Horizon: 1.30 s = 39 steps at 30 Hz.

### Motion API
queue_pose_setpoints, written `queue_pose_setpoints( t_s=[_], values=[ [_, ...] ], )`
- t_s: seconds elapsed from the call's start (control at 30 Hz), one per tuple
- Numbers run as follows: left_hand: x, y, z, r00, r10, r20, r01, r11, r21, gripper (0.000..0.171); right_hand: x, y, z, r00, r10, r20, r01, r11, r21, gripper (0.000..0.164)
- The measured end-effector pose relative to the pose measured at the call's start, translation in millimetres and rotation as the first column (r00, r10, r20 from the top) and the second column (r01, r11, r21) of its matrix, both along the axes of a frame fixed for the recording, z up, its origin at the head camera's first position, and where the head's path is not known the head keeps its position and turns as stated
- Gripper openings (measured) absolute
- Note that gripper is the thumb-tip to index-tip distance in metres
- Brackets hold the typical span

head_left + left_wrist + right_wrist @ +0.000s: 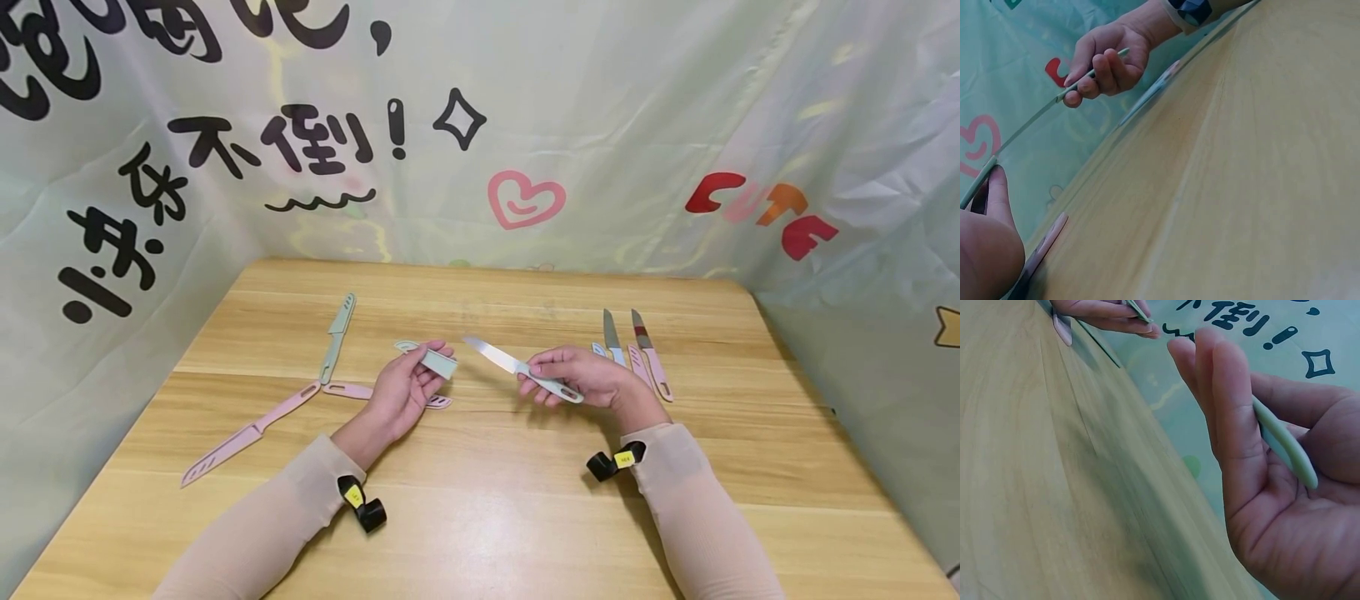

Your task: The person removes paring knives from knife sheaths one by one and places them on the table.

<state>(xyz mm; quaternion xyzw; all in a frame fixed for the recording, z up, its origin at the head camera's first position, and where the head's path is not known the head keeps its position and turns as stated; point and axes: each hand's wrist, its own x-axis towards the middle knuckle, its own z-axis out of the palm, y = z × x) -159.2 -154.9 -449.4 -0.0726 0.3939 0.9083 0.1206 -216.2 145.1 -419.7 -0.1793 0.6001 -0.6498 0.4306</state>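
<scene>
My left hand pinches a pale green knife sheath between thumb and fingers, its wider end facing right. My right hand grips a paring knife by its pale green handle. The bare blade points left at the sheath, and in the head view a small gap separates the two. Under the left forearm's hand lies a pink sheathed knife, partly hidden by that hand. The right hand and wrist hover in front of a pink sheath on the table.
On the left lie a green sheathed knife and another pink sheathed knife. At right are an unsheathed blue-handled knife, an unsheathed pink-handled knife and a blue sheath. A printed curtain hangs behind the wooden table.
</scene>
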Motion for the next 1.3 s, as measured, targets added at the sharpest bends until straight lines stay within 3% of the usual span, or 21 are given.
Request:
queue_pose_setpoints(
  t_s=[0.63, 1.0, 1.3],
  values=[
    [-1.6, 1.6, 3.6, 0.998, -0.062, -0.024, 0.061, 0.996, -0.063, 0.038, -4.2, -1.2, 0.6, 0.990, -0.138, 0.003, 0.138, 0.990, -0.001, 0.042],
    [-5.4, 5.8, 5.0, 0.994, -0.095, -0.052, 0.088, 0.988, -0.125, 0.037, -6.5, 0.3, -0.1, 0.958, -0.283, 0.038, 0.284, 0.959, -0.013, 0.038],
    [-8.3, 5.1, 8.9, 0.988, -0.146, -0.048, 0.134, 0.973, -0.187, 0.036, -8.1, 0.8, 0.0, 0.951, -0.309, 0.026, 0.310, 0.951, -0.022, 0.043]
  ],
)
